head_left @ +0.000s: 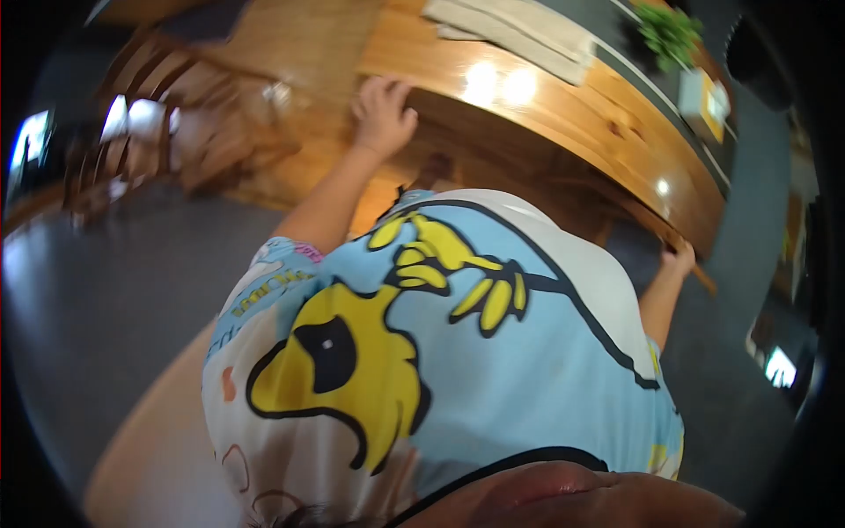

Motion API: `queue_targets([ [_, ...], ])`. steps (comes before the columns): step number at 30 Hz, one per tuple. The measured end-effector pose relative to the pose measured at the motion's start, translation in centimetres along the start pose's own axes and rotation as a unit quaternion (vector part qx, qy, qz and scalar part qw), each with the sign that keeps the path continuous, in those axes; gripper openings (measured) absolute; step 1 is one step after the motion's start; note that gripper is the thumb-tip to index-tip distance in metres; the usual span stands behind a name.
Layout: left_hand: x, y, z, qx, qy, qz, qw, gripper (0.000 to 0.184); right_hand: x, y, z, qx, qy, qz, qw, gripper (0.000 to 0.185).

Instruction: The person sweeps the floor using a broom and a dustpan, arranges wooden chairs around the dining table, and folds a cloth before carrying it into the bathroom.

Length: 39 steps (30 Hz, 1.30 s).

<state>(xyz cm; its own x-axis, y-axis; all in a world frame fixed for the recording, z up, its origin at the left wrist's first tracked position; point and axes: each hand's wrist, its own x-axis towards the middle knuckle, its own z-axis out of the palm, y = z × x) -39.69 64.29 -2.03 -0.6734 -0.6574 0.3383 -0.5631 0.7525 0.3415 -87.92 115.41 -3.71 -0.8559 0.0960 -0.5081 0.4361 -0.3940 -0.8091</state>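
**Reaching both sides of the wooden surface (572, 114)**

The surface is standing in front of the body, and I am judging the step in hand as placing both hands along its near side. Beneath its edge, a dark recess (519, 150) is opening; I am not making out any contents. A wooden chair (211, 154) is standing off to the left, and a folded beige cloth (519, 35) is lying on top. My left hand (383, 114) is resting at the near corner, its grip part-open, not visibly enclosing anything. My right hand (678, 257) is touching the far right edge; I cannot tell how closed that grip is. Any move from here is calling for even handling by both. Beyond, a leafy plant (666, 37) is standing near a white-and-yellow box (701, 104), its contents not showing.
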Motion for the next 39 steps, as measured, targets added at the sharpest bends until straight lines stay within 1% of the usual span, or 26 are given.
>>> queue_targets([
  [3, -10.2, 1.5, -0.8, -0.011, -0.064, -0.025, 0.998, 0.055, -0.8, -0.6, -1.2, -0.055, 0.030, -0.030, 0.998, 0.034],
  [4, -9.7, -0.7, -1.4, -0.004, -0.092, -0.039, 0.995, 0.056, -0.8, 0.3, 2.2, -0.052, 0.032, -0.027, 0.998, 0.037],
  [7, -13.4, -1.8, -3.6, -0.017, -0.127, -0.105, 0.986, 0.056, -1.6, -0.4, 3.4, -0.082, 0.046, -0.029, 0.995, 0.038],
  [10, -14.9, -3.1, -5.9, 0.003, -0.135, -0.152, 0.979, 0.057, -2.4, -1.1, 3.8, -0.058, 0.019, -0.016, 0.998, 0.037],
  [11, -10.5, -0.1, -1.8, 0.017, -0.142, -0.163, 0.976, 0.057, 5.1, -1.2, 5.1, -0.078, 0.008, 0.003, 0.997, 0.040],
  [12, -10.0, -0.6, -1.8, 0.024, -0.150, -0.192, 0.970, 0.058, 4.8, -1.2, 5.7, -0.089, -0.012, 0.001, 0.996, 0.044],
  [13, -9.6, -1.2, -1.7, 0.031, -0.155, -0.222, 0.962, 0.059, 3.4, -0.8, 6.5, -0.046, -0.002, -0.001, 0.999, 0.050],
  [14, -9.4, -1.9, -1.4, 0.032, -0.142, -0.225, 0.963, 0.059, 2.1, -0.4, 7.3, -0.001, 0.008, -0.003, 1.000, 0.057],
  [16, -9.5, -3.9, -0.2, 0.022, -0.127, -0.330, 0.935, 0.062, 5.8, 1.9, 4.8, 0.011, 0.027, 0.040, 0.999, 0.065],
  [17, -9.7, -5.5, 0.5, 0.026, -0.114, -0.329, 0.937, 0.062, 4.2, 3.7, 6.3, -0.024, 0.090, 0.033, 0.995, 0.068],
  [18, -10.0, -7.4, 1.4, 0.010, -0.098, -0.378, 0.921, 0.062, 0.4, 5.4, 8.5, -0.058, 0.154, 0.026, 0.986, 0.071],
  [19, -9.6, -9.0, 1.6, -0.007, -0.082, -0.425, 0.902, 0.063, 2.7, 7.4, 7.3, -0.132, 0.147, 0.102, 0.975, 0.065],
  [20, -8.8, -10.2, 1.3, -0.002, -0.071, -0.418, 0.906, 0.063, 5.2, 9.3, 6.0, -0.206, 0.126, 0.177, 0.954, 0.059],
  [21, -7.7, -11.5, 0.8, -0.026, -0.014, -0.456, 0.890, 0.065, 5.3, 10.9, 6.3, -0.234, 0.103, 0.197, 0.946, 0.059],
  [22, -6.4, -12.7, -0.4, -0.050, 0.043, -0.489, 0.870, 0.066, 4.8, 12.3, 6.8, -0.237, 0.082, 0.204, 0.946, 0.058],
  [25, -0.5, -16.7, -5.4, -0.027, 0.100, -0.495, 0.863, 0.070, 3.0, 15.5, 8.9, -0.249, 0.010, 0.227, 0.942, 0.057],
  [29, 7.7, -18.7, -13.8, -0.008, 0.222, -0.433, 0.874, 0.077, 0.7, 17.8, 10.4, -0.275, -0.093, 0.257, 0.922, 0.056],
  [31, 11.2, -17.0, -17.8, 0.056, 0.203, -0.489, 0.846, 0.086, -0.2, 18.3, 10.8, -0.291, -0.148, 0.265, 0.908, 0.055],
  [32, 14.1, -22.7, -21.6, 0.038, 0.256, -0.463, 0.848, 0.089, -3.6, 18.0, 13.1, -0.307, -0.164, 0.267, 0.899, 0.055],
  [33, 15.1, -24.8, -23.0, 0.032, 0.309, -0.427, 0.849, 0.093, -4.6, 18.4, 13.3, -0.317, -0.185, 0.269, 0.891, 0.054],
  [34, 16.3, -21.7, -27.7, 0.015, 0.244, -0.431, 0.869, 0.097, -5.9, 18.5, 13.6, -0.323, -0.202, 0.273, 0.883, 0.054],
  [35, 17.5, -24.5, -29.4, 0.034, 0.325, -0.421, 0.846, 0.102, -7.0, 18.7, 13.7, -0.331, -0.220, 0.274, 0.876, 0.053],
  [36, 18.5, -23.9, -32.0, -0.060, 0.356, -0.454, 0.815, 0.108, -8.2, 18.6, 13.8, -0.341, -0.236, 0.276, 0.867, 0.053],
  [37, 19.7, -26.4, -34.8, 0.133, 0.348, -0.473, 0.799, 0.095, -9.3, 18.4, 13.8, -0.350, -0.251, 0.276, 0.860, 0.053],
  [38, 19.5, -26.7, -37.4, -0.066, 0.367, -0.430, 0.822, 0.089, -10.4, 18.1, 13.9, -0.358, -0.266, 0.278, 0.851, 0.052],
  [39, 19.7, -27.0, -39.4, -0.260, 0.369, -0.376, 0.809, 0.083, -11.7, 17.8, 14.3, -0.369, -0.278, 0.280, 0.841, 0.052],
])
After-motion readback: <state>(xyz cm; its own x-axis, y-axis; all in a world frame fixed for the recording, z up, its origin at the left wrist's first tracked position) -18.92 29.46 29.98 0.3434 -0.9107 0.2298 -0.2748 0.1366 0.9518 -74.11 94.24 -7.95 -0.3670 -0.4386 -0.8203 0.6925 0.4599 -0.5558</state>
